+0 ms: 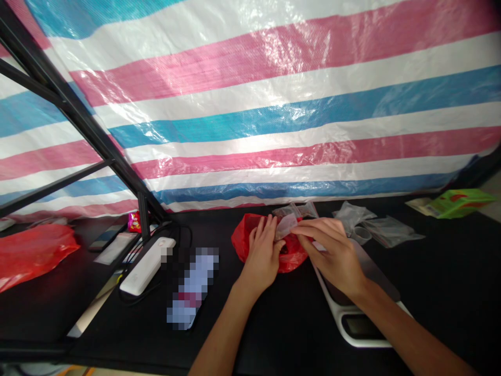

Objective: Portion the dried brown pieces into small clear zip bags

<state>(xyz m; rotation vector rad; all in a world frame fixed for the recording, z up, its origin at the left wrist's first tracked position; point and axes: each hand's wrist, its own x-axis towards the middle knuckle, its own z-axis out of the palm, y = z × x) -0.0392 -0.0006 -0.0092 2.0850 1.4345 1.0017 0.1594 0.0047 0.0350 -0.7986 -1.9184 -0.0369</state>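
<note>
Though partly hidden, a clear plastic bag point(285, 225) lies crosswise, seemingly pinched between the fingers point(313, 227) of the left hand point(262, 256) and right hand point(332, 256).

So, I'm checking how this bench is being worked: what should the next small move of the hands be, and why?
Probably set the clear plastic bag down with the other clear bags on the right: the left hand and right hand both appear to pinch it above the red plastic bag, and those bags lie together past the white digital scale.
</note>
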